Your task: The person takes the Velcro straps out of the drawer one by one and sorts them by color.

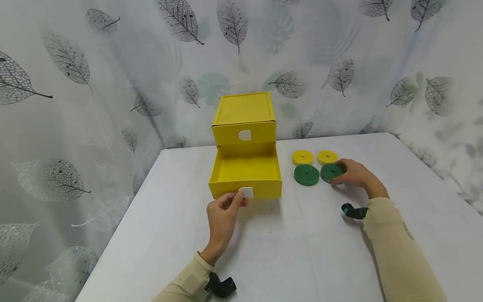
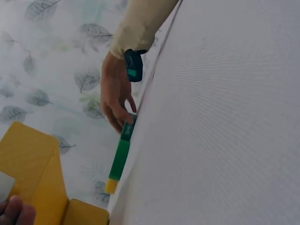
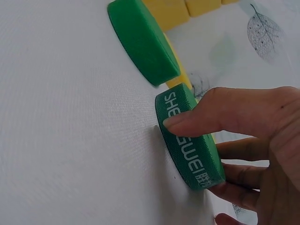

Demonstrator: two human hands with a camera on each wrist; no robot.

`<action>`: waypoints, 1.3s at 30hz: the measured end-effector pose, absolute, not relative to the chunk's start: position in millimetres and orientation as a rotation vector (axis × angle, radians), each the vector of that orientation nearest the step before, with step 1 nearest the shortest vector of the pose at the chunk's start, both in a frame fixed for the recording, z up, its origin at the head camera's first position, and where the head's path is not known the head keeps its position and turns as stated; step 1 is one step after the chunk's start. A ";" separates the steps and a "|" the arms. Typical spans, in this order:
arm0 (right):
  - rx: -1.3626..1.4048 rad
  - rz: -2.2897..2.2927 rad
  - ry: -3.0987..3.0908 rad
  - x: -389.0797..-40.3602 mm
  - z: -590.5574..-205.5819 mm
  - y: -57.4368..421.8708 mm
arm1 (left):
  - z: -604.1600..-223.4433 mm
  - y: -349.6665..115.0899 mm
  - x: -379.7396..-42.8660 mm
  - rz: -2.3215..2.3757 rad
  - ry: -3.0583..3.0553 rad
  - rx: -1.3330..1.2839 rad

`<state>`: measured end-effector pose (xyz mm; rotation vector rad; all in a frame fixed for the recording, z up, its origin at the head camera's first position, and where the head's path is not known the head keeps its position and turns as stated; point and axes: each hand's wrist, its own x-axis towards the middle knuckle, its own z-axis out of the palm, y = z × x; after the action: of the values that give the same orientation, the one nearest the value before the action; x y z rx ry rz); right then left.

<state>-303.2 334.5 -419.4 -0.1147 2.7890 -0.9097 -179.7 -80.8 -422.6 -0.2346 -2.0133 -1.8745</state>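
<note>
Pinching front edge (image 1: 266, 195) of drawer (image 1: 249, 168) with left hand (image 1: 223, 216). Gripping green roll (image 1: 330, 171) with right hand (image 1: 355, 174), well inside table edge (image 1: 409, 153).

The yellow box (image 1: 247, 110) has its white-tabbed lower drawer (image 1: 247, 167) standing open. Over on the right, a white-lettered green roll (image 1: 330, 171) sits just beside another green roll (image 1: 306, 175).

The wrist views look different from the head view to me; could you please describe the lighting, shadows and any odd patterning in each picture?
Head view: the brightest, with a soft shadow below the open drawer. Left wrist view: dimmer, with fine ripple lines on the white table. Right wrist view: also dim, a soft shadow beside the held green roll, its visible lettering clear enough to read.
</note>
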 end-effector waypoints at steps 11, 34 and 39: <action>-0.103 -0.884 2.792 -300.9 -415.9 337.8 | -415.3 -78.0 -198.4 -1.848 -2.022 -0.270; -0.040 -0.924 2.788 -296.1 -420.3 330.0 | -424.9 -72.2 -253.3 -1.799 -2.057 -0.171; -0.038 -0.925 2.792 -298.3 -422.8 329.9 | -427.7 -72.4 -269.5 -1.788 -2.117 -0.093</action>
<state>-298.3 329.9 -422.8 -0.0379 2.7923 -0.9253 -269.5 -72.4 -427.7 -0.0934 -2.1168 -1.7875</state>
